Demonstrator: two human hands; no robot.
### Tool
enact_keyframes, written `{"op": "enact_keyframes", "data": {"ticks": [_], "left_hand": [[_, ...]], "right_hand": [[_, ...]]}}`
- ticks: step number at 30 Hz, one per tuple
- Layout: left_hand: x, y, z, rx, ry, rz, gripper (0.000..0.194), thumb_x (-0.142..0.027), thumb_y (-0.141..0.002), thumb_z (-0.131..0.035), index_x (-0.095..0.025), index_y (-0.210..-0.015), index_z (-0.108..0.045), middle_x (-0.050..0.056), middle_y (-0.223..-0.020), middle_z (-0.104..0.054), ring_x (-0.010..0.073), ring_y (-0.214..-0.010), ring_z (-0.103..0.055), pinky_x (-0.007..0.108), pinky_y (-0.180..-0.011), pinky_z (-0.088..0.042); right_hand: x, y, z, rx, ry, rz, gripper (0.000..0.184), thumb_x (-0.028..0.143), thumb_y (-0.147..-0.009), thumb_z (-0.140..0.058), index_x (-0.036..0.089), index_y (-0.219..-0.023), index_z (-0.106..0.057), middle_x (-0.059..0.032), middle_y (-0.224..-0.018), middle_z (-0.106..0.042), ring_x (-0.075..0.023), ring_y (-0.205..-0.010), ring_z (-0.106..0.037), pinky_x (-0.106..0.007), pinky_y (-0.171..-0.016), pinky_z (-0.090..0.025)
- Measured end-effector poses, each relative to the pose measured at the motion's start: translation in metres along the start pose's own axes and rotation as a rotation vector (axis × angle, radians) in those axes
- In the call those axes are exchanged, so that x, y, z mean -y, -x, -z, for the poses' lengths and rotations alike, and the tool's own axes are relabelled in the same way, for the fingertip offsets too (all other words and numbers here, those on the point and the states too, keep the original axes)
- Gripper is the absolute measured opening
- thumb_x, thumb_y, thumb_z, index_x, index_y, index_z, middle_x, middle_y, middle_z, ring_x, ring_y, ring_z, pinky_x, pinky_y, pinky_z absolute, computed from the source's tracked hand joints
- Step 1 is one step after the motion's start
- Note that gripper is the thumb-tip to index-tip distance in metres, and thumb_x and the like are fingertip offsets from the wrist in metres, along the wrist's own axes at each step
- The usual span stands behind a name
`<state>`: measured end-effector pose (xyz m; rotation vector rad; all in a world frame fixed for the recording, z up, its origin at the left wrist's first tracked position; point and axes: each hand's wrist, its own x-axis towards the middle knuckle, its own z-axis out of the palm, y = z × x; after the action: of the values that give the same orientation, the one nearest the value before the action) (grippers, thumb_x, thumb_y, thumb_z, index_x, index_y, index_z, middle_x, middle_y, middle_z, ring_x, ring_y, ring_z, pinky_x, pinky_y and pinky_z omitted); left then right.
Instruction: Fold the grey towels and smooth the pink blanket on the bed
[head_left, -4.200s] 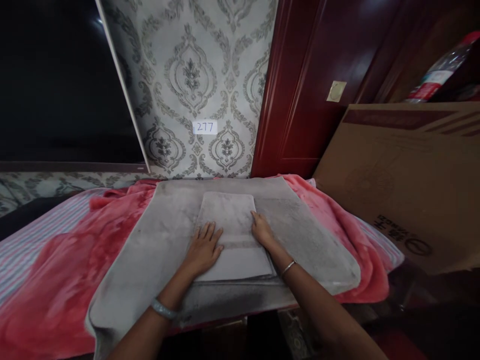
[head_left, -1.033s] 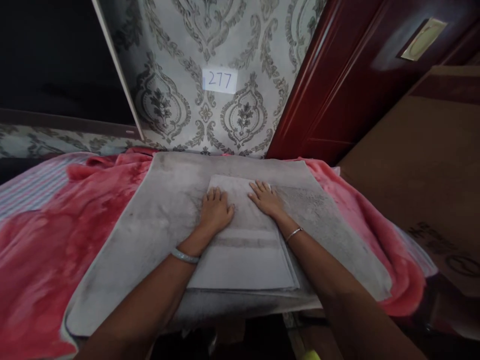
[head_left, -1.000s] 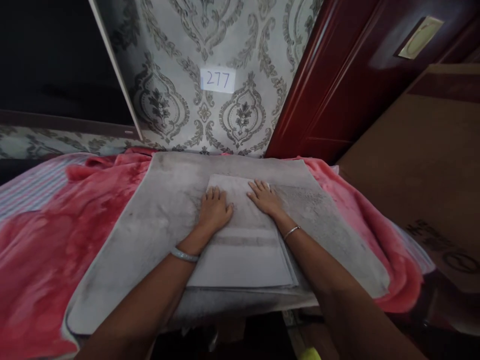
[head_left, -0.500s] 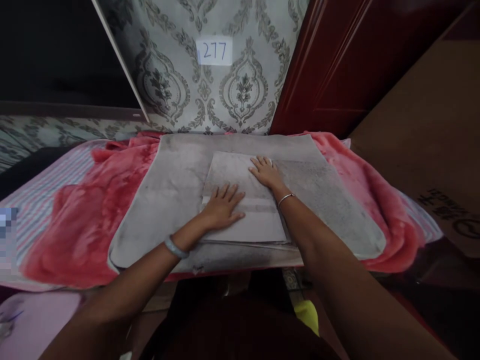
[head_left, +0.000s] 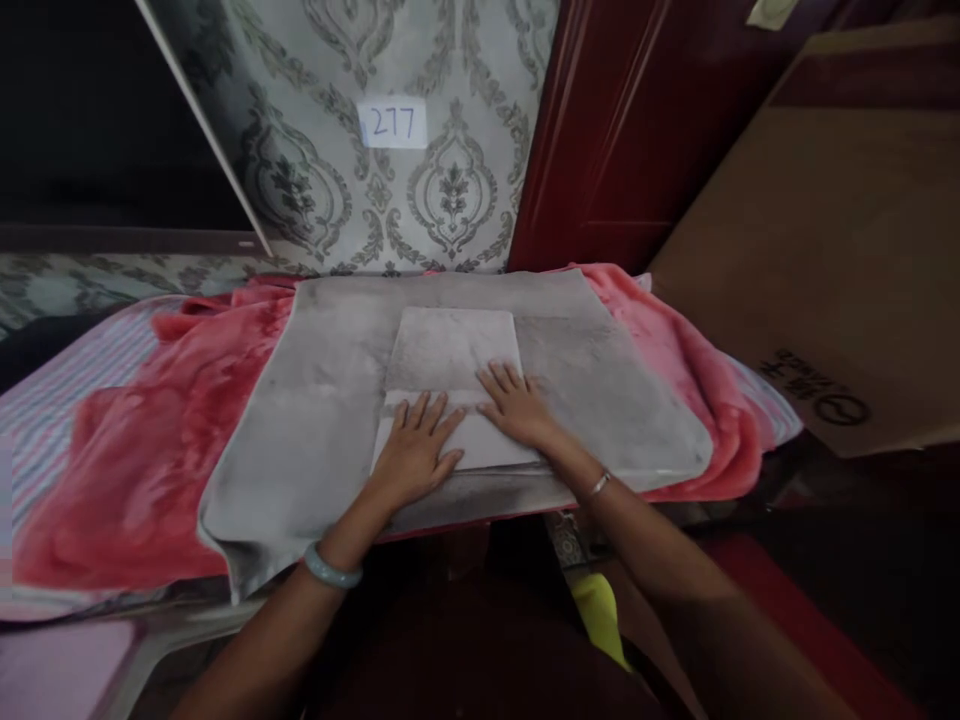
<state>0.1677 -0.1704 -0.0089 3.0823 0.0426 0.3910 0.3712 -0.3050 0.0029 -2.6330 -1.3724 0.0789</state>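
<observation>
A small folded grey towel (head_left: 450,350) lies in the middle of a larger grey mat (head_left: 315,420) spread over a pink blanket (head_left: 135,470). My left hand (head_left: 414,452) rests palm down on the towel's near left part, fingers stretched and spread. Beside it, my right hand (head_left: 516,408) lies flat on the near right part, fingers also out. Neither hand holds anything. Each wrist wears a bangle.
Patterned wallpaper with a label reading 277 (head_left: 393,123) stands behind. A dark red door (head_left: 600,130) is at the back right, and a big cardboard box (head_left: 825,260) leans on the right. A striped sheet (head_left: 52,400) shows under the blanket at left. A yellow object (head_left: 596,610) lies below.
Both hands have slid along the towel toward its near edge. The right hand came back from the far right corner; the left stays on the near left. The camera has pulled back.
</observation>
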Motion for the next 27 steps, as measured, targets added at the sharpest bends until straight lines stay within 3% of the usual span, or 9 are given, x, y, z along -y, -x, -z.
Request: {"op": "enact_keyframes", "data": {"ticks": [6, 14, 18, 22, 25, 27], "left_hand": [[0.006, -0.003, -0.004, -0.057, 0.029, -0.015, 0.058, -0.045, -0.098, -0.045, -0.026, -0.153, -0.043, 0.012, -0.161, -0.037, 0.038, -0.15, -0.027, 0.064, -0.119, -0.023], [0.012, -0.009, -0.005, -0.081, 0.059, -0.012, 0.057, -0.048, -0.097, -0.042, -0.025, -0.149, -0.049, 0.012, -0.16, -0.04, 0.0388, -0.149, -0.03, 0.065, -0.118, -0.024], [0.012, -0.01, -0.004, -0.083, 0.054, -0.008, 0.057, -0.047, -0.096, -0.041, -0.025, -0.149, -0.05, 0.011, -0.159, -0.041, 0.0385, -0.149, -0.031, 0.065, -0.118, -0.025], [0.012, -0.013, -0.004, -0.075, 0.017, -0.017, 0.059, -0.047, -0.097, -0.038, -0.023, -0.149, -0.05, 0.012, -0.159, -0.041, 0.0394, -0.148, -0.032, 0.066, -0.117, -0.027], [0.012, -0.013, -0.004, -0.086, 0.01, -0.027, 0.058, -0.046, -0.097, -0.039, -0.022, -0.149, -0.049, 0.012, -0.159, -0.042, 0.0385, -0.148, -0.032, 0.064, -0.117, -0.026], [0.013, -0.014, -0.004, -0.091, 0.002, -0.03, 0.058, -0.046, -0.097, -0.039, -0.023, -0.149, -0.049, 0.012, -0.158, -0.042, 0.0379, -0.148, -0.033, 0.063, -0.118, -0.026]], "right_hand": [[-0.011, 0.098, -0.02, -0.152, -0.032, -0.174, 0.055, 0.043, -0.103, -0.032, 0.026, -0.156, -0.038, -0.0051, -0.164, -0.032, -0.0254, -0.153, -0.023, -0.052, -0.122, -0.018], [-0.018, 0.169, -0.039, -0.415, -0.231, -0.211, 0.052, 0.034, -0.097, -0.045, 0.028, -0.149, -0.05, -0.005, -0.157, -0.044, -0.0272, -0.15, -0.031, -0.055, -0.121, -0.024], [-0.034, 0.196, -0.052, -0.673, -0.537, -0.292, 0.04, 0.039, -0.093, -0.05, 0.03, -0.127, -0.068, -0.0077, -0.141, -0.061, -0.0273, -0.138, -0.048, -0.053, -0.116, -0.035], [-0.061, 0.215, -0.067, -0.997, -0.911, -0.606, 0.033, 0.045, -0.082, -0.059, 0.025, -0.105, -0.072, -0.0103, -0.114, -0.073, -0.0269, -0.109, -0.066, -0.05, -0.102, -0.049], [-0.081, 0.224, -0.073, -1.116, -1.283, -0.818, 0.046, 0.045, -0.066, -0.072, 0.023, -0.105, -0.067, -0.0089, -0.105, -0.073, -0.0254, -0.094, -0.07, -0.044, -0.085, -0.056], [-0.091, 0.228, -0.071, -1.133, -1.516, -0.872, 0.056, 0.043, -0.059, -0.079, 0.023, -0.109, -0.063, -0.0076, -0.104, -0.074, -0.0243, -0.09, -0.071, -0.039, -0.076, -0.058]]}}
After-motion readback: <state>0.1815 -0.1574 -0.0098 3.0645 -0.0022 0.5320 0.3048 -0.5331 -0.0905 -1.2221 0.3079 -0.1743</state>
